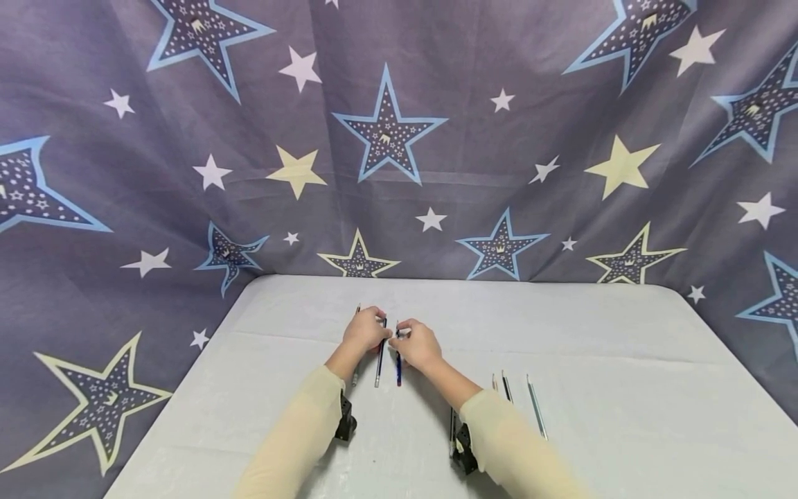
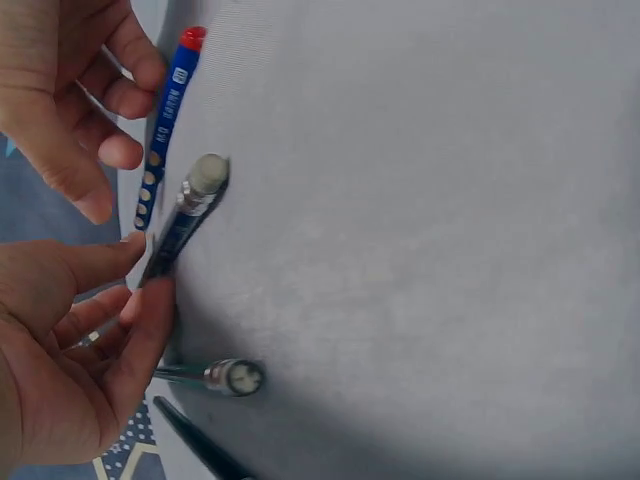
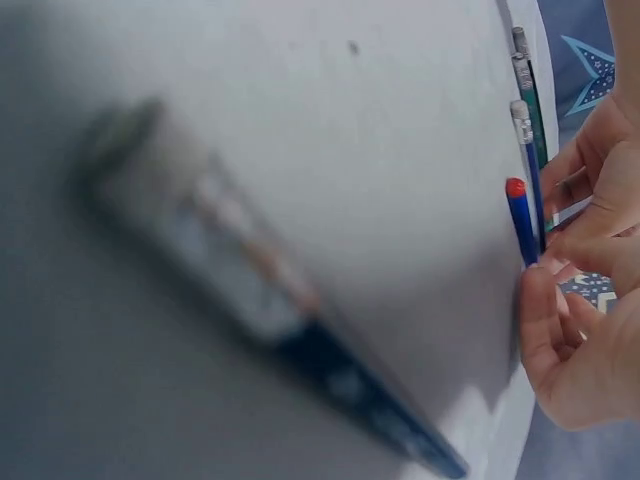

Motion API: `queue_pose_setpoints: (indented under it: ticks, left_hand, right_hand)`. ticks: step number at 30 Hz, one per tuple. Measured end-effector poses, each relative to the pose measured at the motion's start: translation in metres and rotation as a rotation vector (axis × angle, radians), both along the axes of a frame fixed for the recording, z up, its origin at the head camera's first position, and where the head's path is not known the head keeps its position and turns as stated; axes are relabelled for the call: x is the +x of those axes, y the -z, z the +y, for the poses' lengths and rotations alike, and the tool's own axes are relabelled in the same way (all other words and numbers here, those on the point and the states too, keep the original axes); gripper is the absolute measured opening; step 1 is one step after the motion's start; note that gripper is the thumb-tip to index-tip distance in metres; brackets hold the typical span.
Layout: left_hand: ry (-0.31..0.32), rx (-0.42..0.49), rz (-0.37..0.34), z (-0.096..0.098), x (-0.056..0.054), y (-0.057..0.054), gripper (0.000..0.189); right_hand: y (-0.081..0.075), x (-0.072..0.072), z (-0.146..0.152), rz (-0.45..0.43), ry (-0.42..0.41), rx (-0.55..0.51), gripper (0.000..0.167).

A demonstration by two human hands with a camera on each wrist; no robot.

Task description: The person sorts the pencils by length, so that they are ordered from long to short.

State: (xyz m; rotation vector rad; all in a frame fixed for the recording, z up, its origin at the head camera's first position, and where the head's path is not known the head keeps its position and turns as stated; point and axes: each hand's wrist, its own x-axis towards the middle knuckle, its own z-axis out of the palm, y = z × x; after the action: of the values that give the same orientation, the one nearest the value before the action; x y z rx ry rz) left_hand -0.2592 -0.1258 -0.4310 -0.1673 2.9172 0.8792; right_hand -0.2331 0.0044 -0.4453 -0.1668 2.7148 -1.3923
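Near the middle of the table, my left hand [image 1: 366, 329] pinches a dark blue pencil [image 1: 377, 371] between thumb and fingertips. Its white eraser end points toward me. Close on its right, my right hand [image 1: 422, 344] hovers at a blue pencil [image 2: 170, 105] with a red end, which shows whole in the left wrist view. The right fingers are loosely bent, and thumb and fingertips stand apart. A green pencil [image 2: 215, 376] with an eraser lies left of the left hand, partly hidden under it. Beside it a dark green shaft [image 2: 195, 440] shows in the left wrist view.
Several more pencils lie to the right, among them a pale teal one [image 1: 537, 409] and a dark one [image 1: 507, 385]. A blurred dark blue pencil [image 3: 350, 375] fills the right wrist foreground. The white-covered table [image 1: 598, 326] meets a star-patterned curtain [image 1: 449, 187] behind.
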Motion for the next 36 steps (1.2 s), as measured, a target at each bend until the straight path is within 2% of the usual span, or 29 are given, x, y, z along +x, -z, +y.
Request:
queue_pose_setpoints:
  ticks: [3,5,13,21,29,36]
  left_hand:
    - [0.013,-0.03,0.03,0.0,0.001,-0.005,0.039]
    - [0.017,-0.007,0.038,0.0,0.003,-0.006,0.039]
    - [0.075,0.186,0.074,0.003,0.01,-0.011,0.042]
    - [0.13,0.286,0.044,0.014,0.021,-0.017,0.043]
    - [0.203,0.386,-0.008,0.029,0.034,-0.018,0.044]
    - [0.275,0.41,-0.037,0.043,0.045,-0.016,0.044]
  right_hand:
    - [-0.006,0.001,0.006,0.031,-0.005,0.058,0.038]
    - [-0.01,0.001,0.011,0.049,-0.006,0.083,0.037]
    - [-0.021,0.006,0.032,0.067,-0.021,0.135,0.037]
    - [-0.031,0.018,0.054,0.056,-0.037,0.122,0.041]
    - [-0.033,0.027,0.08,0.035,-0.043,0.122,0.038]
    - [-0.031,0.039,0.106,0.014,-0.053,0.127,0.035]
